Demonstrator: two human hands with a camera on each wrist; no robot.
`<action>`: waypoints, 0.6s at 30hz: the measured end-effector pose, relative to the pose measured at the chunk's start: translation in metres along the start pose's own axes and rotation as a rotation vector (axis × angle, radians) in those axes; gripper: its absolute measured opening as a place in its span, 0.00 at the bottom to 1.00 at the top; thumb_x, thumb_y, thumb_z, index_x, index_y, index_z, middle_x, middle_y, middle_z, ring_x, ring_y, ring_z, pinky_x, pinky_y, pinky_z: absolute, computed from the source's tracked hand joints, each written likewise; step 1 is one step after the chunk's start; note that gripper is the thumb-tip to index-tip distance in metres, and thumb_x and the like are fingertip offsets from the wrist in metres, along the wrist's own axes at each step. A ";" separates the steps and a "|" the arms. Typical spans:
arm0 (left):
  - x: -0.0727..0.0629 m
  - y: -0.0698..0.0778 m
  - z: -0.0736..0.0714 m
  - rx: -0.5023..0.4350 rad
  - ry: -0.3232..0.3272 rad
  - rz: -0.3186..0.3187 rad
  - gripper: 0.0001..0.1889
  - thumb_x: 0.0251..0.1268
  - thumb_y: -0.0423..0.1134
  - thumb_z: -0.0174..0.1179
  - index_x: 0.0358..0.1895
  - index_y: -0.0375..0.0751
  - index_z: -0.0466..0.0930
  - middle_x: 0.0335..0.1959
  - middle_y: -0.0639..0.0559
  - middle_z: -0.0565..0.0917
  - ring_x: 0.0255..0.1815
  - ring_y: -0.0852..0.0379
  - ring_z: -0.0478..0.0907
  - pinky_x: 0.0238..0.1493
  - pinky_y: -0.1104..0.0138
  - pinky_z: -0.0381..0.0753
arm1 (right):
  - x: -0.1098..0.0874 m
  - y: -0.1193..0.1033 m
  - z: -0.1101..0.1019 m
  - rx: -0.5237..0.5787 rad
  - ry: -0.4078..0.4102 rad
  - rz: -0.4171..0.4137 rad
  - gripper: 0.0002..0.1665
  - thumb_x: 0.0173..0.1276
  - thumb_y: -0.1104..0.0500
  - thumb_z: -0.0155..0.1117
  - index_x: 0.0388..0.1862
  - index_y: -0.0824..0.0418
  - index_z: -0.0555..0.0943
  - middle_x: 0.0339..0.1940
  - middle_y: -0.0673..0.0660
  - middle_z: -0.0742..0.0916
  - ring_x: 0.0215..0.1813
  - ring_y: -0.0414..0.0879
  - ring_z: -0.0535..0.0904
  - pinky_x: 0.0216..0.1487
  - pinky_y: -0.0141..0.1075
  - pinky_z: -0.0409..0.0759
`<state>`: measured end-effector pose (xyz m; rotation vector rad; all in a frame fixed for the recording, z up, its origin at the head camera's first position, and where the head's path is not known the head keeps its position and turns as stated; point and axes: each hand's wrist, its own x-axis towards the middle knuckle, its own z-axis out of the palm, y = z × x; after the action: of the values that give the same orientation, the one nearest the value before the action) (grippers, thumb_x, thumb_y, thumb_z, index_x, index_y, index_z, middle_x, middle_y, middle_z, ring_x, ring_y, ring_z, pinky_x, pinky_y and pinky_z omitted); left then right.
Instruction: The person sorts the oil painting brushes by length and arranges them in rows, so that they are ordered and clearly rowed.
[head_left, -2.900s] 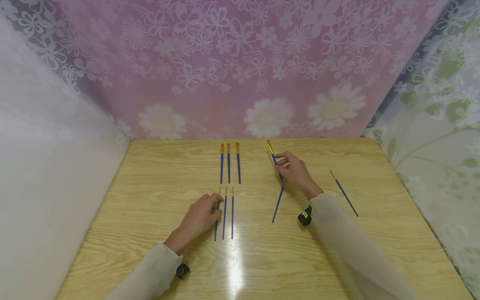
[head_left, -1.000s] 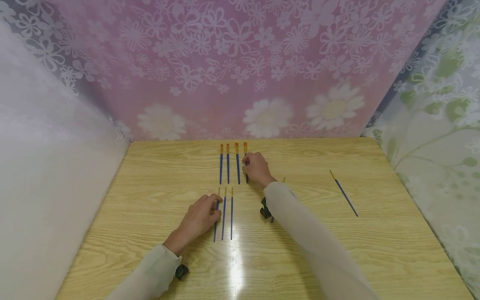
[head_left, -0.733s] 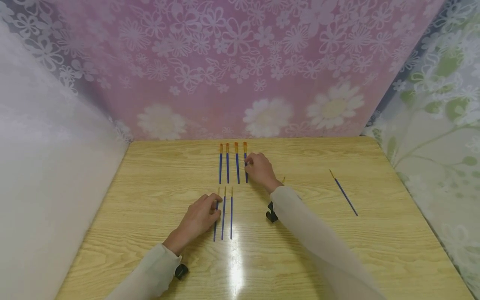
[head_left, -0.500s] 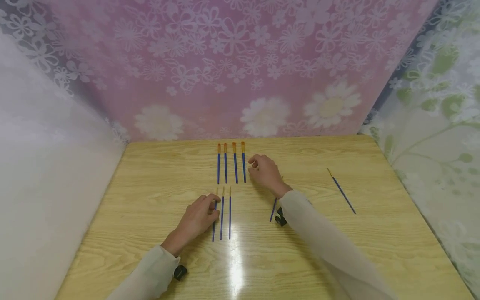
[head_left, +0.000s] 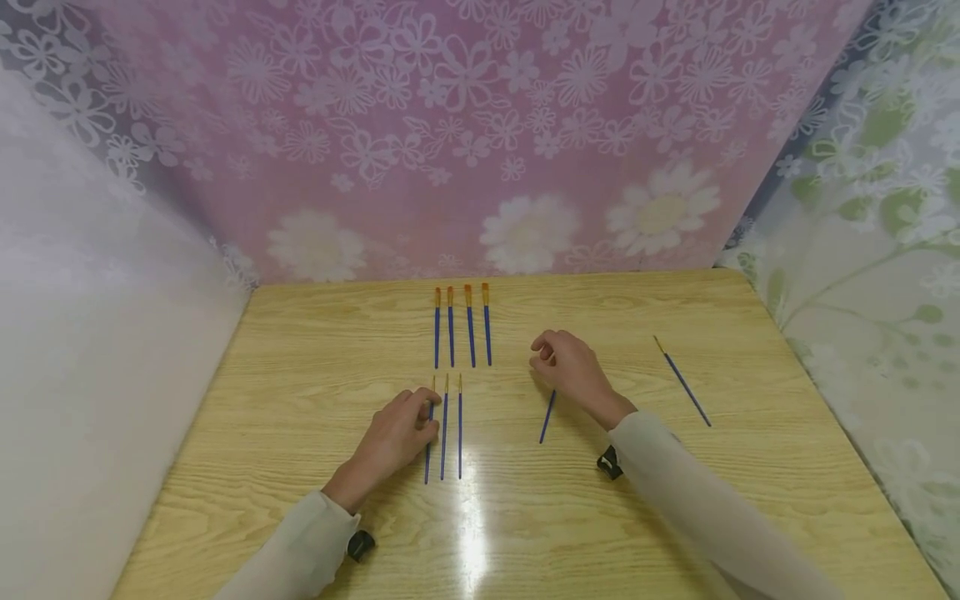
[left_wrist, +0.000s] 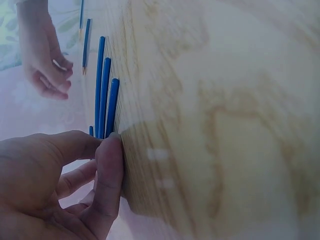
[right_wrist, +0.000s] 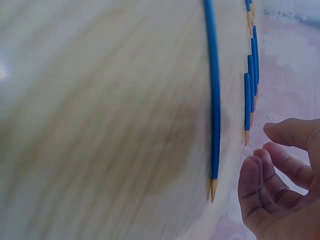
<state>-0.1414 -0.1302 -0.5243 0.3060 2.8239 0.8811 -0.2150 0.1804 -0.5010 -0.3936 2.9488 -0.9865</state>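
Observation:
My left hand (head_left: 397, 429) pinches a thin blue paintbrush (head_left: 428, 454) between thumb and index finger, the leftmost of three in the near row. Beside it lie two more thin paintbrushes, one in the middle (head_left: 444, 437) and one on the right (head_left: 461, 437), handles toward me. My right hand (head_left: 573, 371) holds nothing; its fingers are loosely bent with a gap to the thumb. In the head view it covers the bristle end of a single slanted paintbrush (head_left: 548, 417). The right wrist view shows that brush's pointed tip, apart from the fingers.
Several wider paintbrushes (head_left: 470, 333) with orange bristles form a row near the table's far edge. Another thin paintbrush (head_left: 682, 382) lies slanted at the right. The wooden table (head_left: 315, 333) meets a pink flowered cloth (head_left: 420, 200) at the back and pale cloths at both sides.
My right hand set a wide paintbrush at the right end of the far row, let it go, and moved right and nearer, over the slanted brush. My left hand stayed put.

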 end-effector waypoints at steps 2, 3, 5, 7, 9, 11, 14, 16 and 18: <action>-0.001 0.001 -0.001 -0.002 0.001 0.006 0.17 0.78 0.37 0.66 0.65 0.43 0.82 0.43 0.52 0.81 0.40 0.55 0.72 0.46 0.59 0.75 | -0.007 0.004 -0.003 -0.014 -0.004 -0.004 0.13 0.78 0.59 0.68 0.54 0.65 0.86 0.41 0.59 0.87 0.43 0.53 0.85 0.47 0.51 0.85; -0.001 0.002 -0.002 -0.002 0.002 0.009 0.17 0.77 0.37 0.66 0.65 0.43 0.82 0.43 0.52 0.81 0.40 0.55 0.72 0.46 0.58 0.75 | -0.010 0.006 -0.004 -0.018 -0.005 -0.006 0.12 0.78 0.59 0.68 0.54 0.65 0.86 0.40 0.58 0.87 0.42 0.52 0.84 0.46 0.50 0.84; -0.001 0.002 -0.003 -0.003 0.002 0.009 0.17 0.77 0.36 0.66 0.65 0.43 0.82 0.44 0.52 0.81 0.40 0.55 0.72 0.46 0.59 0.76 | -0.016 0.011 -0.005 -0.029 -0.006 -0.006 0.12 0.77 0.58 0.68 0.52 0.65 0.86 0.38 0.57 0.87 0.40 0.51 0.83 0.45 0.49 0.83; -0.001 0.003 -0.003 -0.001 0.004 0.004 0.18 0.77 0.36 0.66 0.65 0.43 0.82 0.44 0.52 0.81 0.40 0.55 0.72 0.46 0.58 0.76 | -0.021 0.016 -0.004 -0.033 -0.018 0.002 0.11 0.77 0.58 0.69 0.51 0.64 0.86 0.37 0.55 0.86 0.39 0.49 0.81 0.45 0.47 0.82; -0.001 0.003 -0.004 0.003 0.004 -0.004 0.17 0.78 0.37 0.66 0.66 0.43 0.82 0.44 0.52 0.81 0.40 0.55 0.72 0.47 0.58 0.76 | -0.027 0.020 -0.003 -0.029 -0.032 0.015 0.11 0.77 0.56 0.70 0.50 0.63 0.86 0.36 0.54 0.86 0.38 0.48 0.79 0.44 0.44 0.80; -0.001 0.003 -0.004 0.005 0.003 -0.009 0.18 0.78 0.37 0.66 0.66 0.43 0.82 0.44 0.52 0.81 0.41 0.55 0.72 0.49 0.57 0.76 | -0.031 0.023 -0.002 -0.024 -0.050 0.028 0.11 0.77 0.55 0.71 0.49 0.61 0.85 0.36 0.54 0.85 0.37 0.47 0.77 0.43 0.43 0.78; -0.002 0.004 -0.004 0.002 0.004 -0.005 0.18 0.78 0.37 0.65 0.66 0.43 0.82 0.44 0.52 0.81 0.41 0.55 0.72 0.50 0.55 0.76 | -0.035 0.026 0.001 -0.035 -0.067 0.027 0.11 0.78 0.54 0.71 0.50 0.61 0.85 0.38 0.54 0.84 0.38 0.47 0.77 0.43 0.43 0.77; -0.003 0.003 -0.004 0.000 0.004 0.000 0.18 0.78 0.37 0.65 0.66 0.43 0.81 0.44 0.52 0.81 0.41 0.55 0.72 0.50 0.55 0.76 | -0.037 0.027 0.002 -0.053 -0.070 0.021 0.11 0.78 0.55 0.71 0.50 0.61 0.85 0.39 0.55 0.84 0.40 0.48 0.77 0.45 0.45 0.78; -0.003 0.003 -0.003 -0.002 0.002 0.002 0.17 0.78 0.37 0.65 0.66 0.43 0.81 0.44 0.52 0.81 0.40 0.55 0.72 0.48 0.56 0.76 | -0.038 0.028 0.003 -0.069 -0.073 0.016 0.09 0.77 0.57 0.70 0.50 0.61 0.85 0.41 0.56 0.85 0.42 0.48 0.78 0.47 0.47 0.80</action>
<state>-0.1387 -0.1304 -0.5201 0.3079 2.8251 0.8849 -0.1848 0.2093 -0.5225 -0.3981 2.9217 -0.8522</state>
